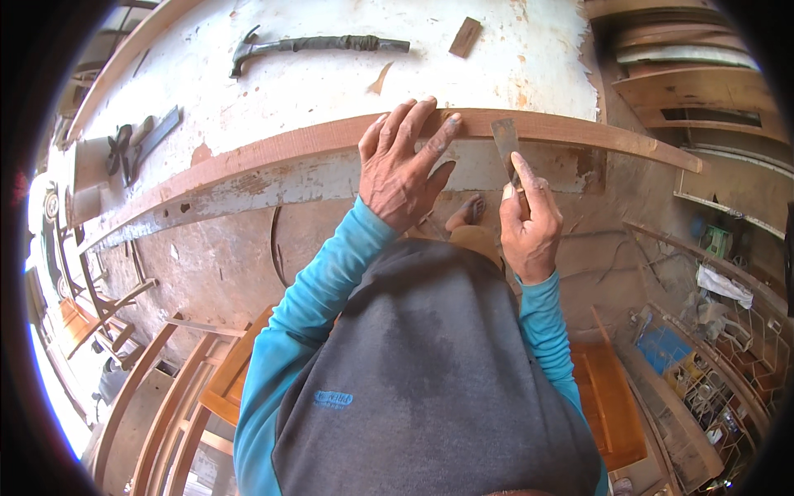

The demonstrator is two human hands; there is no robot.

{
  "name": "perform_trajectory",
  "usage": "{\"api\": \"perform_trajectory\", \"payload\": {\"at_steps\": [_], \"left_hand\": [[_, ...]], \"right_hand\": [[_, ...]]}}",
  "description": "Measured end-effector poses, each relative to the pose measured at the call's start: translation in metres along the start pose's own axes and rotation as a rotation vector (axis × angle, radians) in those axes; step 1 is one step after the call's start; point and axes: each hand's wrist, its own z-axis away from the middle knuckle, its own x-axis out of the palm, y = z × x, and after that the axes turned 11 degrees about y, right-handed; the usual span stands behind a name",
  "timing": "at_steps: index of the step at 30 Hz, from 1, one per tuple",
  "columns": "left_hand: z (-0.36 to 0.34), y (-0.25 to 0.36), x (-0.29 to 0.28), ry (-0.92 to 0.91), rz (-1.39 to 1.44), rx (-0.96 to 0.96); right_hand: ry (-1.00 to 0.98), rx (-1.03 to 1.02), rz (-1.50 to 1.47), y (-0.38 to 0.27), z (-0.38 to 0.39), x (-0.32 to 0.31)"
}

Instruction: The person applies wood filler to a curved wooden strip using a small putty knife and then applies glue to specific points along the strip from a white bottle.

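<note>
My left hand [400,165] rests with fingers apart on a long reddish wooden strip [579,126] lying along the near edge of a worn white bench top [546,70]. My right hand [533,223] grips a putty knife [504,139], its flat metal blade raised over or against the strip, right of my left fingers; whether it touches I cannot tell. Farther back on the bench lie a hammer with a wrapped handle [318,46], a small wooden block [465,37] and a thin curved chip [380,79].
Hand tools [132,153] lie at the bench's left end. Stacked boards [686,91] stand at right. Behind and beside me are wooden chair frames [165,397], finished orange panels [608,405] and a metal mesh rack [736,372]. A bare foot [463,215] shows below the bench.
</note>
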Motion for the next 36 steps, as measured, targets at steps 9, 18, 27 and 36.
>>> {"api": "perform_trajectory", "payload": {"at_steps": [9, 18, 27, 36], "left_hand": [[0.009, -0.026, -0.016, 0.086, -0.134, -0.119], [0.013, -0.030, -0.007, 0.135, -0.103, -0.108], [0.017, -0.045, -0.003, 0.239, 0.102, -0.062], [0.016, -0.040, -0.009, 0.165, 0.045, -0.084]], "right_hand": [[0.025, 0.020, 0.048, -0.005, 0.009, 0.011], [-0.069, -0.015, 0.139, -0.036, -0.007, 0.037], [-0.141, -0.194, 0.176, -0.065, 0.003, 0.066], [-0.017, -0.148, 0.356, -0.030, -0.014, 0.035]]}}
